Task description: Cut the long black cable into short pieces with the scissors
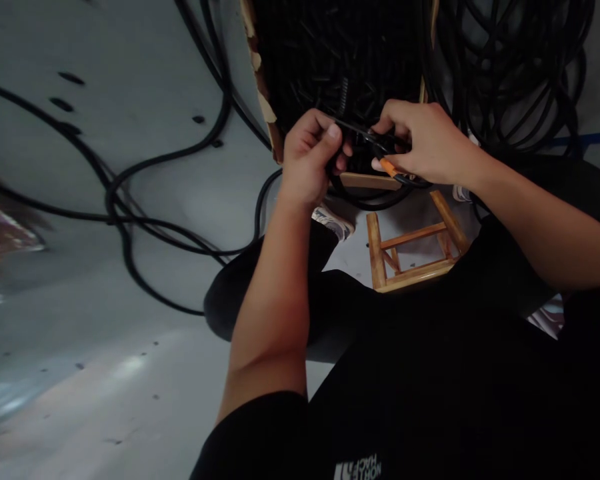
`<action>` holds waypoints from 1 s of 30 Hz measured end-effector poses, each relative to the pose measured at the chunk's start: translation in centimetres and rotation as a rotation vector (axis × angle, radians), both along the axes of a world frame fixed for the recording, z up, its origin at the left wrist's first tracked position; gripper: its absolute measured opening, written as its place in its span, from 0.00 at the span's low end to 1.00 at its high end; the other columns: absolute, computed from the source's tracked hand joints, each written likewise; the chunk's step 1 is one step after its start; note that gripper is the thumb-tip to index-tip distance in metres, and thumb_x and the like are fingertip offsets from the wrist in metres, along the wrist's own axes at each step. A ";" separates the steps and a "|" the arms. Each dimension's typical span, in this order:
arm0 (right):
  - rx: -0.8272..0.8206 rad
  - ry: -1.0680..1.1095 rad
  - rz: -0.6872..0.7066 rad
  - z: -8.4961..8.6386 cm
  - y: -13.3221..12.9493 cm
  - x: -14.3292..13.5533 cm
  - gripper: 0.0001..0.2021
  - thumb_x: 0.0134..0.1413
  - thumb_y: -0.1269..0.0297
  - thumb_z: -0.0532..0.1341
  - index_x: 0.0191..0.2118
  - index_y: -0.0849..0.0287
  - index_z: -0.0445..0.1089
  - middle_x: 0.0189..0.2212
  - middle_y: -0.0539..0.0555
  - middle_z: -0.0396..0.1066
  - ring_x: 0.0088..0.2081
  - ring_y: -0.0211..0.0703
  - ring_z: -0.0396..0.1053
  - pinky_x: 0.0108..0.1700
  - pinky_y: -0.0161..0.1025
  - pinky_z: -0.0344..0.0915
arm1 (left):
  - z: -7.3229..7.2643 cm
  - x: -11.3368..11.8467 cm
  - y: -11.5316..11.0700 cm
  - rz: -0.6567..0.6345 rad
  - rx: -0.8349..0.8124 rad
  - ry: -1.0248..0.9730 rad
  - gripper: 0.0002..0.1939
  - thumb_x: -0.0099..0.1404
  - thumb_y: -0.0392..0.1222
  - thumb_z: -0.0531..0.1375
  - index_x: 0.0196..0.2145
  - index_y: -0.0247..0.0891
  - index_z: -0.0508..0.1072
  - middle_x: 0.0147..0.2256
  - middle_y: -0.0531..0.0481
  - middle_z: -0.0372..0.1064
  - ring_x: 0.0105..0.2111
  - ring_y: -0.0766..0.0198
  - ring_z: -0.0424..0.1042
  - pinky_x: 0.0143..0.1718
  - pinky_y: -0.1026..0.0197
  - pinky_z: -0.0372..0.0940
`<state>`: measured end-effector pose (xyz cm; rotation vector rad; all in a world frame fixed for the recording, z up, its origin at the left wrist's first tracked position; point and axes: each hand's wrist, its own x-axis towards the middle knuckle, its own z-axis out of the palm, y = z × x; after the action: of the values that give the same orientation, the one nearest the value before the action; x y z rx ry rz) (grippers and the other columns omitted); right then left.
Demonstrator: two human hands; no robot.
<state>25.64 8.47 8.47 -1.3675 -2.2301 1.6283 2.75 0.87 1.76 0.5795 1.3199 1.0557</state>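
Observation:
Over an open box of black pieces, my left hand (313,153) is closed, thumb pressed on the fingers, around what looks like a black cable (340,193) that hangs below it. To its right, my right hand (425,143) curls around a hand tool with black and orange handles (391,167), apparently pliers. The tool's dark, narrow front points toward my left fingertips. My right fingers hide much of the tool, and the exact point of contact between the hands is too dark to make out.
The cardboard box (260,80) has a torn left edge. Coiled black cables (520,73) lie to its right, and a long loose cable (125,220) loops across the grey floor at left. A small wooden stool (415,273) stands between my legs.

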 end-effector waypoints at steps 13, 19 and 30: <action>-0.093 0.130 0.049 0.6 0.4 0.3 0.13 0.53 0.56 0.74 0.44 0.47 0.77 0.31 0.47 0.71 0.36 0.44 0.68 0.44 0.44 0.65 | 0.2 -1.6 -0.3 -0.170 -0.075 -0.127 0.25 0.69 0.63 0.74 0.30 0.41 0.75 0.21 0.55 0.56 0.18 0.70 0.54 0.17 0.65 0.51; -0.135 0.181 0.029 0.0 0.3 -0.3 0.16 0.51 0.61 0.76 0.46 0.49 0.77 0.31 0.45 0.70 0.36 0.42 0.68 0.44 0.43 0.66 | 0.2 -2.1 -0.1 -0.214 -0.101 -0.300 0.25 0.69 0.60 0.74 0.28 0.39 0.73 0.19 0.58 0.51 0.16 0.73 0.50 0.17 0.68 0.50; -0.108 0.188 0.007 -1.4 -0.2 -0.2 0.15 0.54 0.66 0.75 0.45 0.49 0.75 0.29 0.45 0.68 0.33 0.41 0.66 0.39 0.42 0.62 | 1.3 -1.1 0.1 -0.070 -0.405 -0.399 0.22 0.83 0.51 0.61 0.32 0.38 0.70 0.21 0.58 0.53 0.15 0.73 0.57 0.19 0.70 0.55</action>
<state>25.43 8.23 7.04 -1.1732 -2.0717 1.8200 1.67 0.94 3.04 0.1002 1.1058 0.7663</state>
